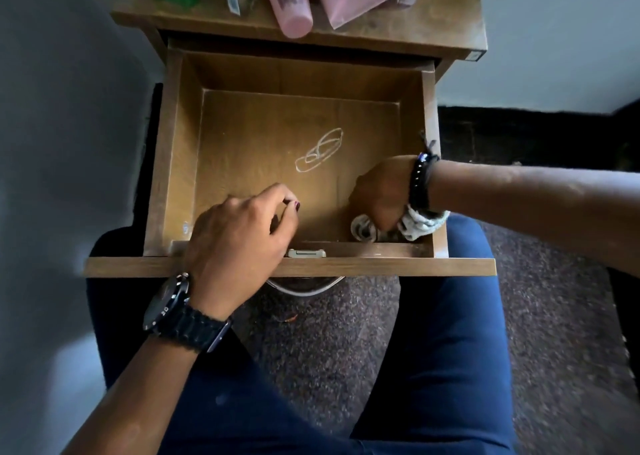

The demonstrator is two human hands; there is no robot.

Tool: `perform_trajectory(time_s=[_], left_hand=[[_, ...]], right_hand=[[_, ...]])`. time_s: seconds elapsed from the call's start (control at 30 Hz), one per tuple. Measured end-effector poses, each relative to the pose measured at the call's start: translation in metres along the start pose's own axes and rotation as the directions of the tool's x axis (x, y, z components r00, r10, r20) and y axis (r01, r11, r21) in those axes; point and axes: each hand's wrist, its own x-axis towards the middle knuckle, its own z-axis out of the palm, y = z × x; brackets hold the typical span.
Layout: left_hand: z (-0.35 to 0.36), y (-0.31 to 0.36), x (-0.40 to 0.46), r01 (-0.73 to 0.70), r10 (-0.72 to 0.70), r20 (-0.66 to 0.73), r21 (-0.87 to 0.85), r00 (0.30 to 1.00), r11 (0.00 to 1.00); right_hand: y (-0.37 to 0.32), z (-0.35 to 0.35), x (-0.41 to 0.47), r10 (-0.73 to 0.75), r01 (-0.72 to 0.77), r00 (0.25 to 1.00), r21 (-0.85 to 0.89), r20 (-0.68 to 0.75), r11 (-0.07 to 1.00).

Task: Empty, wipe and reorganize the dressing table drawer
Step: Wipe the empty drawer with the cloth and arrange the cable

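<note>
1. The drawer [180,163] stands pulled out at the middle of the frame, nearly emptied; a tangle of rubber bands [320,151] lies on its floor at centre.
2. The right hand [382,193], lower right of the drawer, is closed around a white cloth [420,224], pressing into the near right corner beside a small round item [363,229].
3. The left hand [239,233] rests on the front edge, fingers loosely curled, holding nothing visible.
4. Best lift out the bands and the round item first, then wipe corner to corner while bracing the front.
5. Bottles [287,1] wait on the surface [450,21] at top.
</note>
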Motion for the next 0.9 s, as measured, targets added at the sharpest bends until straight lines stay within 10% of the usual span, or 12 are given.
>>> perform_trajectory(time_s=[0.33,0.53,0.7,0.9], left_hand=[[-0.007,-0.010,0.007,0.032,-0.018,0.090,-0.164,0.996,0.986],[-0.017,-0.018,0.010,0.019,-0.011,0.096,-0.087,0.995,0.996],[-0.024,-0.038,0.011,-0.012,0.013,0.021,-0.069,1.000,0.998],[-0.021,-0.043,0.006,0.030,-0.031,-0.012,-0.105,0.999,0.994]], right_hand=[[0.015,0.002,-0.009,0.022,-0.046,0.997,0.364,0.071,0.930],[0.024,0.015,-0.015,0.068,-0.014,0.998,0.943,-0.009,0.333],[-0.008,-0.010,0.013,-0.033,0.191,0.982,0.959,-0.188,0.210],[-0.015,-0.032,0.023,-0.054,0.279,0.949,0.752,-0.309,0.597]])
